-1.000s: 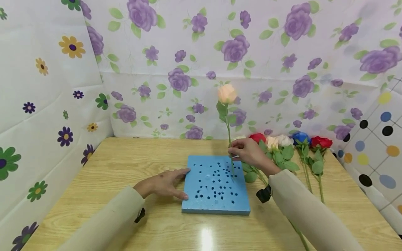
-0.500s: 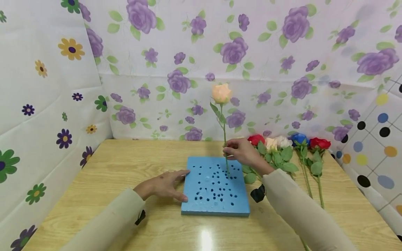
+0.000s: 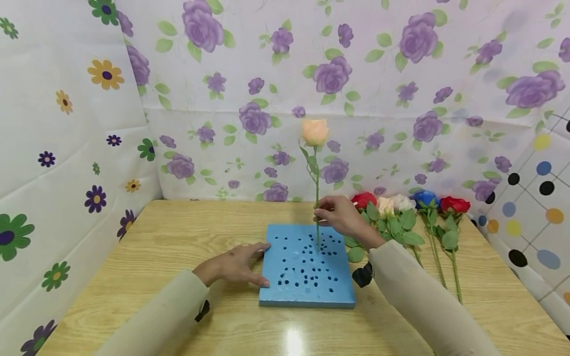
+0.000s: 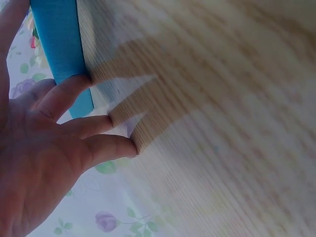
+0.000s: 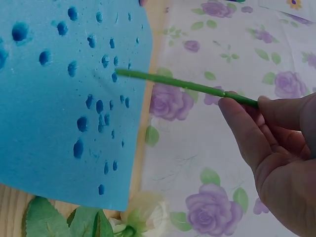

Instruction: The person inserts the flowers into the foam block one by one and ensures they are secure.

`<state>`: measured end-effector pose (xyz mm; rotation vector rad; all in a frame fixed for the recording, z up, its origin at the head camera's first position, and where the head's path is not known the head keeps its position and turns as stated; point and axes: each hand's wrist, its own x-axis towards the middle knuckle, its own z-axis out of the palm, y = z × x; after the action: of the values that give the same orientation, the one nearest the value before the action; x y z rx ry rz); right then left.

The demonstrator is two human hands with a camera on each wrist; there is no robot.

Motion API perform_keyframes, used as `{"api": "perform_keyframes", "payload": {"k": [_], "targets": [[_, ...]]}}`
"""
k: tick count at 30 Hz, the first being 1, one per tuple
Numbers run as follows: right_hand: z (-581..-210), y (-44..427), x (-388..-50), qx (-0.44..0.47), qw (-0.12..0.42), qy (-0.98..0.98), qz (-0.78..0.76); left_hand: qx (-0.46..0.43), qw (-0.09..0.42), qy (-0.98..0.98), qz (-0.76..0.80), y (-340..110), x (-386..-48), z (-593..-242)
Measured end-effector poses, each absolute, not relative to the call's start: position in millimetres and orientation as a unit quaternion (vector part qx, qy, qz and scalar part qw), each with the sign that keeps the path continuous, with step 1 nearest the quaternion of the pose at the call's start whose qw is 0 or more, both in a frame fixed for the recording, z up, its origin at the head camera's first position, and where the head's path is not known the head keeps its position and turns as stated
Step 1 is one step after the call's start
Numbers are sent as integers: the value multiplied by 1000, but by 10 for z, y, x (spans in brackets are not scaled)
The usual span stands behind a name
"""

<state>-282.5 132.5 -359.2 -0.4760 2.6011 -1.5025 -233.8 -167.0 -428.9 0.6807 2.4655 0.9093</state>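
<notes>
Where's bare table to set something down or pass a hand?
The table is bare beyond the left hand, up to the back cloth and blue board, and in front of the board, between the sleeves. Right of the board is crowded: roses lie there, partly hidden by the right sleeve. Over the board, the right hand holds a peach rose.

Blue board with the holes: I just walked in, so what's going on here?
A person's right hand pinches a peach rose by its stem, upright over the blue board. The stem's lower end is near the holes; whether inside one, I can't tell. The left hand touches the board's left edge. More roses lie on the table at right.
</notes>
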Motion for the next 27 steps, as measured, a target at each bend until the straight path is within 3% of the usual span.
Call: {"api": "perform_keyframes", "payload": {"k": [27], "targets": [[-3521,1127,-2911,-159,33,854,-494,231,218,888,333,-1667,-2348,-4289]]}}
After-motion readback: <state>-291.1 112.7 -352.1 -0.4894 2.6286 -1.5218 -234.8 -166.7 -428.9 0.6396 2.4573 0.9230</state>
